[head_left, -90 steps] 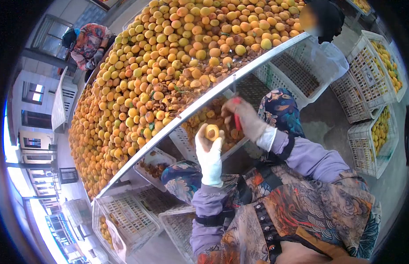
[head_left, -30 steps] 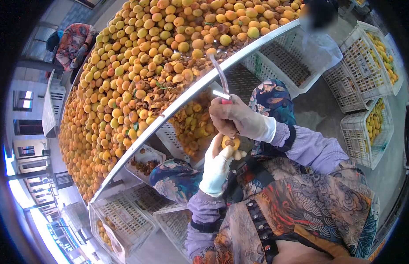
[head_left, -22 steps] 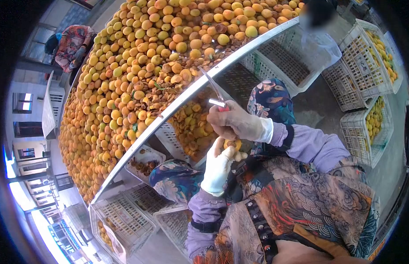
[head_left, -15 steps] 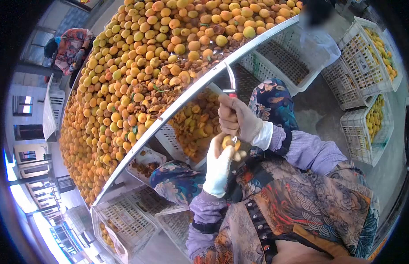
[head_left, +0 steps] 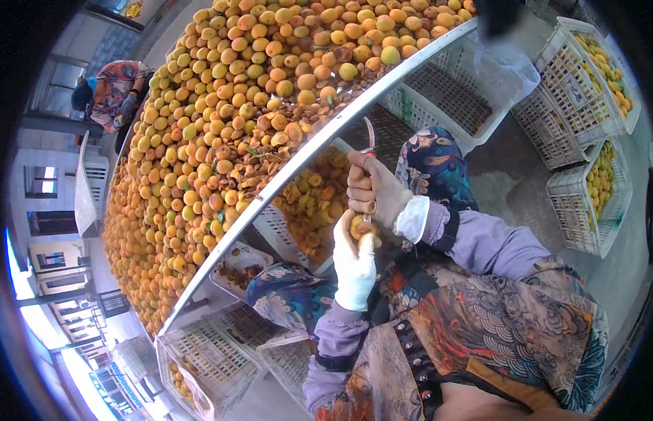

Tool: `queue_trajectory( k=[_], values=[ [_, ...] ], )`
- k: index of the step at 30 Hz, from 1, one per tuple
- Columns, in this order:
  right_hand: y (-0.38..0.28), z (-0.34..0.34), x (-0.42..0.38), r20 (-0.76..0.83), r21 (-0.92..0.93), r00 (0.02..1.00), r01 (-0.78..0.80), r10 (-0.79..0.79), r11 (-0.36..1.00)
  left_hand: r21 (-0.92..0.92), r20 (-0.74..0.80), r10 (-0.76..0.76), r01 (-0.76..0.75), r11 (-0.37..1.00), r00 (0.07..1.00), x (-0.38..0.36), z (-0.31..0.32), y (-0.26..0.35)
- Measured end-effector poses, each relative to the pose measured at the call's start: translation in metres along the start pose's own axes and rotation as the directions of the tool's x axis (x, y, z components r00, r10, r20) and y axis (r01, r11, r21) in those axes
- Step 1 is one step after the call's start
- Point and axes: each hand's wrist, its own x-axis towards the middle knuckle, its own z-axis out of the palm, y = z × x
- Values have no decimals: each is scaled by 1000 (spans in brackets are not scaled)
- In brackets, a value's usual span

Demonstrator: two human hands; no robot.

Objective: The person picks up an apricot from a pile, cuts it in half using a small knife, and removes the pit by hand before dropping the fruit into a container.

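My left hand, in a white glove, is closed around an apricot just above my lap. Right against it, my right hand in a tan glove makes a fist around a hand tool. The curved metal end of the tool sticks up past the fist, with a bit of red at its base. A narrow metal tip shows below the fist, at the fruit; how deep it sits is hidden. Beyond my hands, a white crate holds apricot pieces.
A metal-rimmed table bears a large heap of apricots. White crates of fruit are stacked at right; another crate stands under the rim. More crates sit at lower left. A co-worker bends beside the heap's far side.
The view has shifted slightly. My right fist and the tool have turned a little, and the apricot's cut or darker side now faces up more. Both hands keep their hold.
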Motion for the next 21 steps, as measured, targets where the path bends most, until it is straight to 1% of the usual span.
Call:
queue_trajectory(
  k=[2,3,5,6,8,9,10,12,13,16,17,18,20,21],
  values=[
    [0,9,-6,-27,-126,998,60,-63,990,72,10,20,-21,997,1000,1,-2,2],
    [1,11,-6,-14,-123,998,66,-68,990,-1,-1,-19,19,1000,1000,3,-2,-1],
    [2,19,-4,-54,-183,993,98,-109,978,-115,-33,-112,108,987,993,8,0,7],
    [3,20,-2,-42,-254,991,112,-127,961,-83,-104,-48,39,996,993,13,2,13],
    [8,28,2,-85,-321,987,105,-138,941,-83,-128,-70,59,995,989,21,-2,9],
    [10,33,3,-84,-351,978,149,-189,924,-175,-149,-97,70,982,984,24,-2,9],
    [9,37,5,-66,-351,979,158,-193,923,-167,-155,-81,54,984,985,27,-4,7],
    [7,42,8,-5,-437,954,267,-299,859,-423,-57,-265,217,880,963,33,-11,0],
    [3,41,12,-16,-412,965,233,-263,881,-515,-46,-326,257,818,944,36,-14,-4],
    [-3,47,19,-33,-358,967,223,-251,907,-545,-36,-276,212,811,960,52,-11,9],
    [-7,54,20,-3,-424,960,253,-281,870,-404,-72,-148,107,909,986,59,-9,11],
    [-11,61,22,27,-485,951,282,-308,828,-402,-71,-143,103,910,987,68,-12,13],
    [-16,62,39,205,-358,900,434,-384,827,-595,-6,-237,188,782,971,85,-22,18],
    [-23,67,43,206,-357,900,434,-384,827,-418,-113,-41,-10,908,993,100,-25,11]
  ],
)
